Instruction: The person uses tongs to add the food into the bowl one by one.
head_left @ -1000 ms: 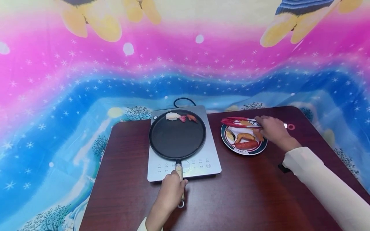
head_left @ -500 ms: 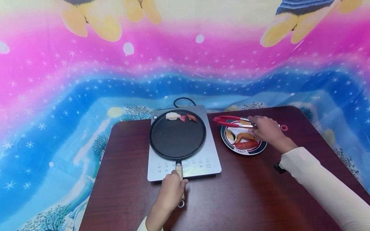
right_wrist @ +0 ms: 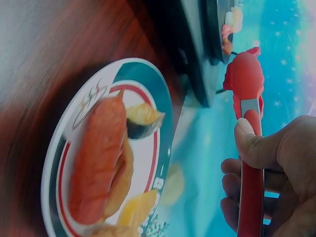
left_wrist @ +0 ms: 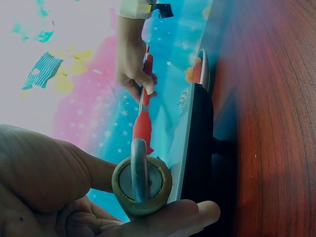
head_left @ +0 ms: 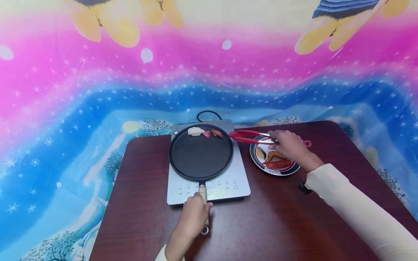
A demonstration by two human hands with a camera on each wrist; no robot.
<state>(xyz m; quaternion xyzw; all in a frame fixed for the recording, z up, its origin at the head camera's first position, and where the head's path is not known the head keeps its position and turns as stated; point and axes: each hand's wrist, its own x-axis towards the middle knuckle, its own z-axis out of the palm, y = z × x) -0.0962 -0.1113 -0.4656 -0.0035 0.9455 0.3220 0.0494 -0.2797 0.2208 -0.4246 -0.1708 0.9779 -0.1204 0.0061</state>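
Note:
My left hand point(head_left: 194, 214) grips the wooden handle point(head_left: 203, 194) of a round black frying pan point(head_left: 200, 156). In the left wrist view the handle's end ring point(left_wrist: 140, 170) faces the camera, between thumb and fingers. A white shrimp sushi piece point(head_left: 195, 131) with a pink tail lies by the pan's far rim, beside a small reddish piece point(head_left: 217, 133). My right hand point(head_left: 289, 145) holds red-tipped tongs point(right_wrist: 247, 84) level above the plate point(head_left: 258, 165). Their tips reach the pan's right rim in the head view. Nothing shows between the tips.
The pan sits on a silver induction cooker point(head_left: 240, 181) with a black cord point(head_left: 209, 111) behind it. On the plate lie a red sausage point(right_wrist: 98, 163), a brown fried piece, a yellow piece point(right_wrist: 137, 210) and a dark-edged slice point(right_wrist: 143, 121). A patterned cloth hangs behind the table point(head_left: 140, 188).
My right hand has carried the tongs leftward from over the plate to the pan's right rim. My left hand stays on the handle, and the food in the pan lies as before.

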